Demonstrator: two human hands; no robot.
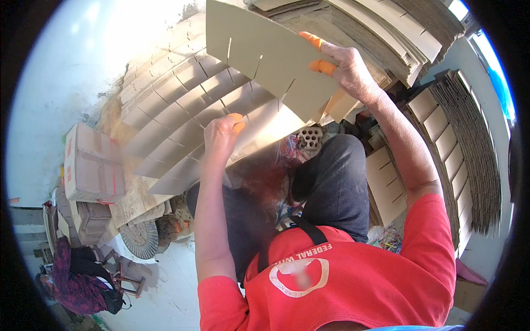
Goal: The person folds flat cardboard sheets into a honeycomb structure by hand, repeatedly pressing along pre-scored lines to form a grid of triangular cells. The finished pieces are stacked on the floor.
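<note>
My right hand [350,71], with orange finger covers, grips the right end of a slotted cardboard sheet [259,41]. That sheet is raised and tilted over the table, its slots along the lower edge. Below it, rows of slotted cardboard strips [182,118] stand side by side on the worktable [135,207]. My left hand [220,135] is closed among the front strips, orange covers on its fingertips pressed together. What those fingers pinch is hidden by the hand.
Stacked cardboard sheets [386,33] lie at the far right, with more slotted stacks [469,149] along the right wall. A taped carton [94,163] sits at the left. Another person [77,276] is at the lower left. A perforated brick [310,138] is near my knee.
</note>
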